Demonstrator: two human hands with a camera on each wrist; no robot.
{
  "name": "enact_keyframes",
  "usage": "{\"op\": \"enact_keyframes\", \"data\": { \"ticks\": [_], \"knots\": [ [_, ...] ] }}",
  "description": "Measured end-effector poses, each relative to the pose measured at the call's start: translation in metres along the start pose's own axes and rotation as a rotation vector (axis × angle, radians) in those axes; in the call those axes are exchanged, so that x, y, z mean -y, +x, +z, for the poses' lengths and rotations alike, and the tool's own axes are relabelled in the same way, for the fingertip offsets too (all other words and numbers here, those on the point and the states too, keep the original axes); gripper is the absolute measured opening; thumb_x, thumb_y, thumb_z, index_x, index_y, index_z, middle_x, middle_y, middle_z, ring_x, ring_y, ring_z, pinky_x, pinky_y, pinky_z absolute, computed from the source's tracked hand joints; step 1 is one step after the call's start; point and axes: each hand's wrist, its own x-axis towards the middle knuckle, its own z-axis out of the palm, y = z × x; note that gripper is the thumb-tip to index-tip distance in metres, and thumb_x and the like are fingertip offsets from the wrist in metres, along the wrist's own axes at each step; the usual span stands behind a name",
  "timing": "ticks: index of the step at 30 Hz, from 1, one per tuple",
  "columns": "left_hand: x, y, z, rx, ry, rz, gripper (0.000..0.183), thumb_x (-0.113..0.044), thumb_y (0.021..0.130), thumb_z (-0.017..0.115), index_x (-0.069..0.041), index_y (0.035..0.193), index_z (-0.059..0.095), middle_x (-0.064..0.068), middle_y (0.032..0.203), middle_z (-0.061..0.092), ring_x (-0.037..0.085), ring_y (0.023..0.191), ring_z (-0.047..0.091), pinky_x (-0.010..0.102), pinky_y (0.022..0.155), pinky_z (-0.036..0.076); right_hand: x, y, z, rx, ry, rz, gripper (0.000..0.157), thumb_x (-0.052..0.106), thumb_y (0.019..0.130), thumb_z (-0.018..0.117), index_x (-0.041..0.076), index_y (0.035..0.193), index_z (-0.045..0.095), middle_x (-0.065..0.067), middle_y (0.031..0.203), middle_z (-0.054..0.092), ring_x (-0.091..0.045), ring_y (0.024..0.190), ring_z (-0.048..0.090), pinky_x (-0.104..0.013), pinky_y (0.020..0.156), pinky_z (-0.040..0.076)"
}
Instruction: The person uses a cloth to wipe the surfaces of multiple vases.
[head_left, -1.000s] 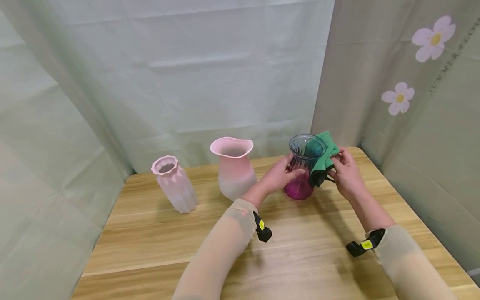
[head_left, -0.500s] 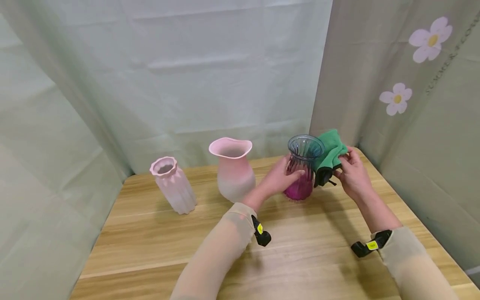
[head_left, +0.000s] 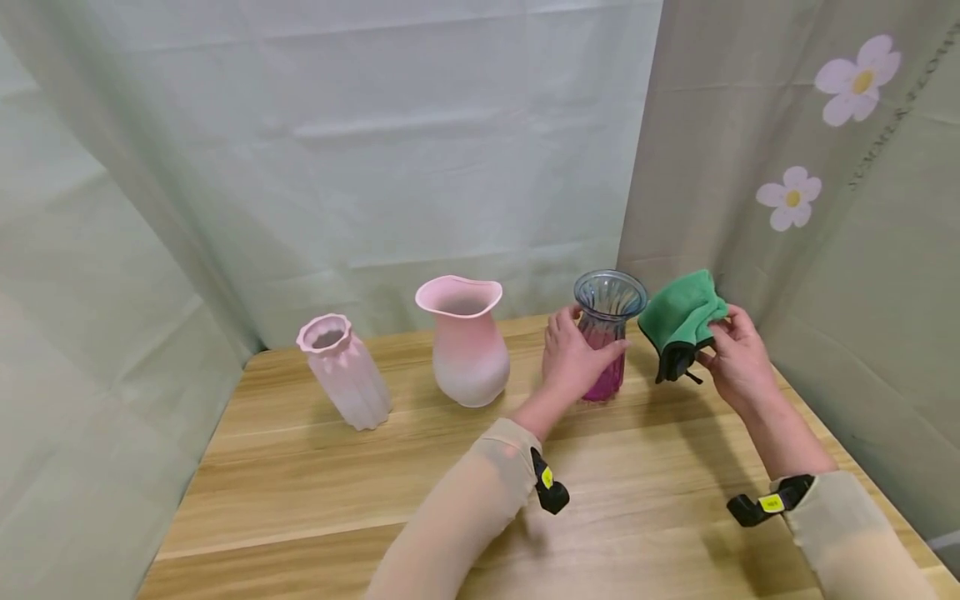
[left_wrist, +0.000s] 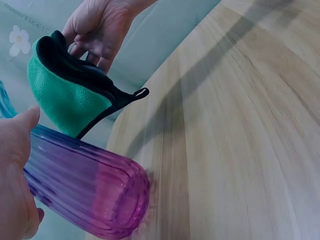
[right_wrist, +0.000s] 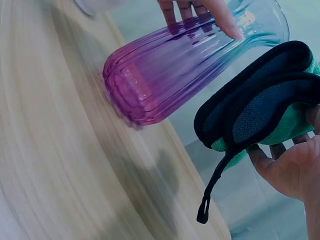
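A ribbed glass vase (head_left: 603,385), blue at the rim and magenta toward its base, stands upright at the table's back right. My left hand (head_left: 573,358) holds it near the neck, thumb across the front and fingers round the left side. In the right wrist view those fingers show against the glass vase (right_wrist: 160,75). My right hand (head_left: 738,358) grips a green cloth (head_left: 681,310) with black edging, bunched and raised to the right of the vase. From the cloth (left_wrist: 65,97) a black hanging loop (left_wrist: 141,93) sticks out in the left wrist view. A gap separates cloth and vase.
A pink-and-white vase with a wavy flared rim (head_left: 471,358) stands left of my left hand. Farther left is a slimmer pale pink fluted vase (head_left: 352,383). Curtains (head_left: 450,167) hang behind and beside the wooden table (head_left: 322,500).
My right hand has drawn the green cloth away from the glass vase's rim, rightward and slightly down. My left hand has shifted its hold a little; the vase stays in place.
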Motion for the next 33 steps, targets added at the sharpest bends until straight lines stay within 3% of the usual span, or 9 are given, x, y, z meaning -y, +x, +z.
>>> {"op": "enact_keyframes", "data": {
  "ticks": [8,13,17,22,28,33],
  "knots": [
    [-0.002,0.001,0.003,-0.033,0.008,-0.016,0.089,-0.057,0.079,0.084,-0.016,0.142,0.037,0.004,0.134,0.043,0.021,0.124,0.045,0.035,0.102,0.046,-0.008,0.002,0.006,0.010,-0.034,0.014,0.015,0.004,0.106,0.054,0.016,0.114,0.055,0.006,0.101,0.069,-0.009,0.093,0.060,-0.032,0.077,0.049],
    [0.004,0.003,0.000,0.000,-0.046,0.019,0.087,-0.052,0.081,0.085,-0.012,0.143,0.040,0.006,0.134,0.045,0.022,0.125,0.046,0.038,0.104,0.046,-0.009,0.002,0.006,0.002,-0.055,0.028,0.013,0.008,0.106,0.056,0.017,0.115,0.056,0.005,0.099,0.066,-0.010,0.091,0.060,-0.031,0.077,0.050],
    [0.013,0.009,-0.007,0.079,-0.090,0.091,0.080,-0.046,0.083,0.085,-0.009,0.143,0.047,0.008,0.136,0.048,0.022,0.126,0.050,0.040,0.106,0.046,-0.010,0.001,0.005,0.006,-0.067,0.025,0.012,0.008,0.106,0.056,0.016,0.115,0.055,0.005,0.100,0.066,-0.010,0.092,0.059,-0.031,0.076,0.050],
    [0.022,0.020,-0.021,0.233,-0.142,0.190,0.069,-0.039,0.088,0.082,-0.012,0.145,0.054,0.009,0.138,0.053,0.021,0.128,0.051,0.040,0.108,0.045,-0.011,0.001,0.005,0.024,-0.058,0.006,0.012,0.005,0.106,0.055,0.015,0.113,0.056,0.005,0.102,0.068,-0.010,0.095,0.061,-0.032,0.079,0.052],
    [0.032,0.027,-0.034,0.403,-0.309,0.195,0.071,-0.029,0.092,0.080,-0.010,0.150,0.046,0.009,0.145,0.056,0.023,0.135,0.051,0.039,0.112,0.042,-0.014,0.002,0.009,0.046,-0.058,0.010,0.015,0.005,0.106,0.054,0.015,0.116,0.057,0.004,0.104,0.066,-0.010,0.097,0.060,-0.031,0.080,0.054],
    [0.037,0.032,-0.036,0.443,-0.314,0.222,0.065,-0.028,0.094,0.078,-0.011,0.150,0.048,0.006,0.147,0.056,0.023,0.137,0.051,0.037,0.112,0.042,-0.013,0.007,0.020,0.058,-0.076,0.016,0.015,0.005,0.107,0.053,0.014,0.118,0.055,0.001,0.111,0.060,-0.011,0.102,0.057,-0.029,0.081,0.056]
  ]
}}
